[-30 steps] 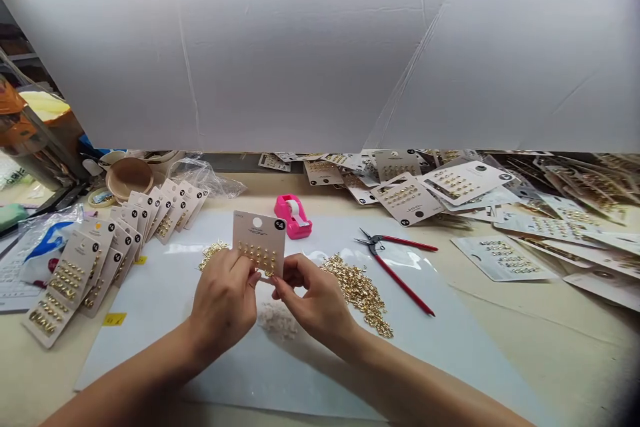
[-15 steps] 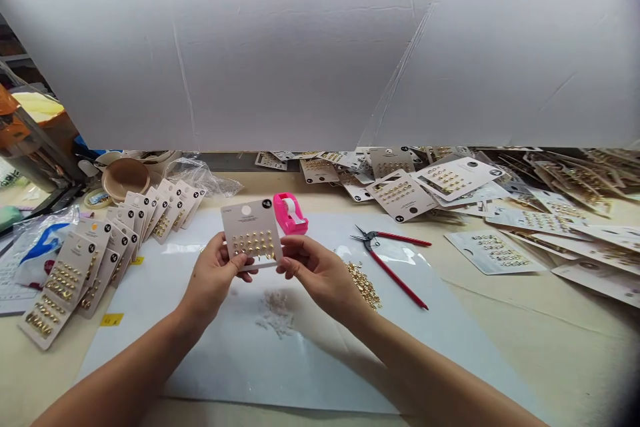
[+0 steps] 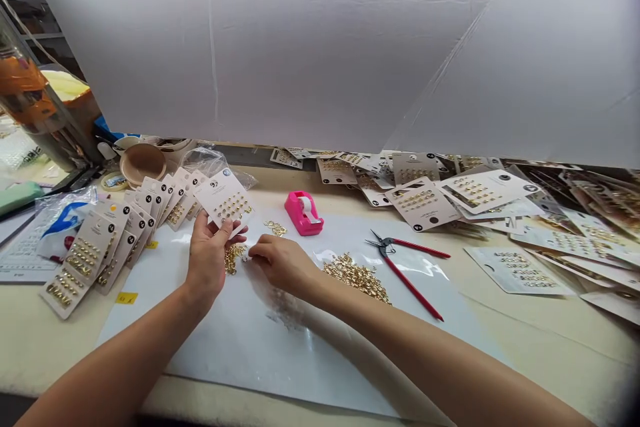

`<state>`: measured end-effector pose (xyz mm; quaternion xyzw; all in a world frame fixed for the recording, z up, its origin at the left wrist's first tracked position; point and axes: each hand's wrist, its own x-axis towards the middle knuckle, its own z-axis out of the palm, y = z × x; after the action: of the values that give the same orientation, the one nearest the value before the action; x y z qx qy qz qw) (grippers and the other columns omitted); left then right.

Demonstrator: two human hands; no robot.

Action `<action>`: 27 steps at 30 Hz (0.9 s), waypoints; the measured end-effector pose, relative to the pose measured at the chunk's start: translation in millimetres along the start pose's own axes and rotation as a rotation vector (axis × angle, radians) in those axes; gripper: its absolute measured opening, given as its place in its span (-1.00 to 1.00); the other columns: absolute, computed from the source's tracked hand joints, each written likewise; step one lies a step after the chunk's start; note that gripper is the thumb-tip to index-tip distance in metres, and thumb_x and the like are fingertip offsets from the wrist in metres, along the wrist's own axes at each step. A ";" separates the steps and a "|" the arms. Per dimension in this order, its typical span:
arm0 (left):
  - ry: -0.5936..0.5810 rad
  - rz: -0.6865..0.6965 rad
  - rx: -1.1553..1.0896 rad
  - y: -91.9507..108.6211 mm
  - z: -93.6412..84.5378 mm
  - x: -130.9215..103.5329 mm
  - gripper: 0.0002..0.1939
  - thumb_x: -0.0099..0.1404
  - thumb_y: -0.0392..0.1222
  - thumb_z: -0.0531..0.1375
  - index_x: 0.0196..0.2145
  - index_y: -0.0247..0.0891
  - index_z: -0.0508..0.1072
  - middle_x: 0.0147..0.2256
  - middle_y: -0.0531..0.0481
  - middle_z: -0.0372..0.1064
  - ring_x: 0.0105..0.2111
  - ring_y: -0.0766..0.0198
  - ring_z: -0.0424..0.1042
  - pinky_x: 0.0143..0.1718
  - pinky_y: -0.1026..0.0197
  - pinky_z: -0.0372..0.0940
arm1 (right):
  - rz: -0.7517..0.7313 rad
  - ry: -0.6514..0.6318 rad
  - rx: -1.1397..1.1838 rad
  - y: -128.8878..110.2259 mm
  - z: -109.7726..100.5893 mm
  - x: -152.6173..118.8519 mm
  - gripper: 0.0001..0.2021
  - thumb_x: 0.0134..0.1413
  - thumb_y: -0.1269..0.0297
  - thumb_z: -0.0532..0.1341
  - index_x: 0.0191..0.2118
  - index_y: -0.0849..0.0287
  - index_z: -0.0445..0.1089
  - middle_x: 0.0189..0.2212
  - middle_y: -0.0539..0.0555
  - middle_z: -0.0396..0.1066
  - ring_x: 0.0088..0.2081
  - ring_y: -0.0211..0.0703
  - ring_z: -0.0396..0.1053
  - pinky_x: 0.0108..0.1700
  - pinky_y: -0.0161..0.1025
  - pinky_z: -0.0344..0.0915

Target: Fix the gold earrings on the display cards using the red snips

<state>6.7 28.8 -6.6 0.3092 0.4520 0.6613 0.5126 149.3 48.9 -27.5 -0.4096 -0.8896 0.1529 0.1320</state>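
Observation:
My left hand (image 3: 210, 253) grips an earring card (image 3: 226, 199) by its lower edge, thumb on the front. Rows of small gold earrings run across the card, which is tilted. Just right of it, my right hand (image 3: 280, 263) has its fingers pinched together beside a small heap of gold pieces (image 3: 234, 257); whatever may be between the fingertips is too small to make out. A few gold hoops (image 3: 275, 228) lie behind that hand. Under the right forearm's far side spreads a larger pile of gold pieces (image 3: 356, 275). Small clear bits (image 3: 286, 312) lie on the white sheet (image 3: 240, 353).
A pink tape dispenser (image 3: 304, 213) stands at the sheet's back. Red-handled pliers (image 3: 407, 273) lie open to the right. Filled cards stand in a row (image 3: 90, 247) at left and in a loose pile (image 3: 425, 203) at back right. A white panel (image 3: 300, 47) overhangs the rear.
My right hand has let go of the card and moved down and left to the small gold heap. My left hand has tilted the card and raised it leftward. The view has shifted.

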 end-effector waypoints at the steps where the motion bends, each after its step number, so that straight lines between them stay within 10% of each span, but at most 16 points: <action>1: 0.001 0.010 -0.003 0.4 0.2 -0.1 -0.69 0.14 -0.24 0.21 -0.14 -0.18 0.29 -0.28 0.02 0.35 -0.34 0.30 0.44 -0.36 0.24 0.38 | -0.018 0.004 -0.027 -2.9 4.6 5.6 -0.86 0.04 0.46 0.16 -0.39 0.16 0.47 -0.41 0.06 0.42 -0.41 -0.22 0.34 -0.42 -0.31 0.11; 10: -0.008 -0.007 -0.026 1.4 3.0 -3.3 -0.69 0.11 -0.24 0.22 -0.17 -0.18 0.28 -0.30 0.04 0.37 -0.35 0.30 0.46 -0.30 0.20 0.39 | -0.059 0.043 -0.081 0.7 4.5 5.8 -0.83 0.01 0.55 0.09 -0.41 0.22 0.40 -0.47 0.09 0.40 -0.43 -0.21 0.31 -0.43 -0.30 0.13; 19: -0.126 -0.058 0.052 -4.1 1.9 -9.7 -0.64 0.10 -0.26 0.24 -0.11 -0.21 0.31 -0.24 -0.03 0.43 -0.34 0.23 0.50 -0.21 0.09 0.41 | 0.137 0.309 0.530 -0.4 -30.5 -29.5 -0.91 -0.05 0.46 0.14 -0.42 0.14 0.35 -0.49 0.01 0.40 -0.46 -0.23 0.34 -0.40 -0.28 0.28; 27: -0.235 -0.053 0.095 -8.2 5.1 -19.1 -0.64 0.11 -0.23 0.25 -0.10 -0.20 0.34 -0.20 -0.05 0.45 -0.25 0.17 0.48 -0.22 0.07 0.42 | 0.065 0.532 0.318 -13.9 -26.4 -20.0 -0.93 -0.01 0.44 0.10 -0.42 0.15 0.26 -0.51 0.01 0.34 -0.49 -0.25 0.27 -0.44 -0.30 0.22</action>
<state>19.8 12.5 -11.1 0.3963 0.4277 0.5846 0.5642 161.8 29.3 -0.2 -0.4379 -0.7751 0.1819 0.4176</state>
